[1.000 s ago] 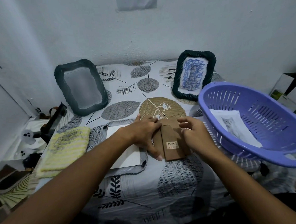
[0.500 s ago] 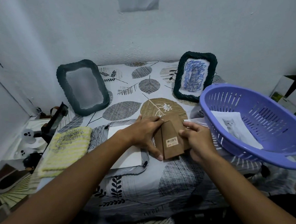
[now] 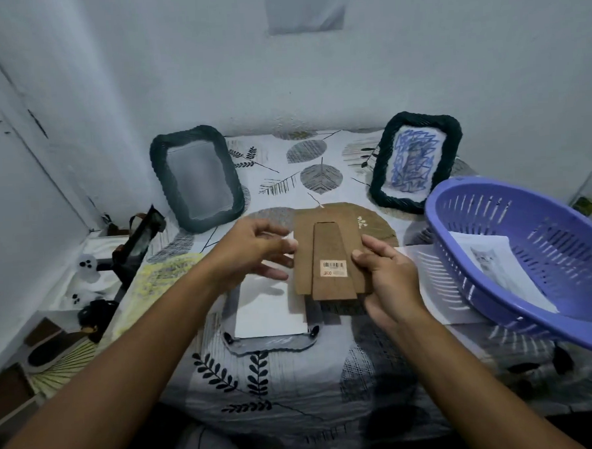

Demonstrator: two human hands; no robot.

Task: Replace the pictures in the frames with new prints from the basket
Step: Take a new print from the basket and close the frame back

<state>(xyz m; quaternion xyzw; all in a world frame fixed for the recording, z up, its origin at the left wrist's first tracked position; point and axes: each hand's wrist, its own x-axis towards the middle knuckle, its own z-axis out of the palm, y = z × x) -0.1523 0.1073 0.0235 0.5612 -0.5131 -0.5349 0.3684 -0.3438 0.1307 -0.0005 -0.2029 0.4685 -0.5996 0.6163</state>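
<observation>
My right hand (image 3: 386, 274) grips the right edge of a brown cardboard backing board (image 3: 326, 243) with a fold-out stand and a barcode sticker, holding it tilted above the table. The fingers of my left hand (image 3: 251, 250) are spread loosely at the board's left edge. Below lies an opened frame (image 3: 270, 344) face down with a white sheet (image 3: 268, 308) in it. Against the wall stand an empty dark frame (image 3: 161, 162) on the left and a dark frame with a blue scribble picture (image 3: 414, 159) on the right. A purple basket (image 3: 546, 245) on the right holds a cat print (image 3: 488, 259).
A yellow cloth (image 3: 156, 276) lies left of the opened frame. A dark stand-like object (image 3: 137, 236) and clutter sit off the table's left edge. Another white sheet (image 3: 424, 272) lies partly under the basket. The leaf-patterned tablecloth (image 3: 296, 378) covers the table.
The backing board has risen off the table, gripped by my right hand. My left hand has lifted off the board and now hovers at its left edge.
</observation>
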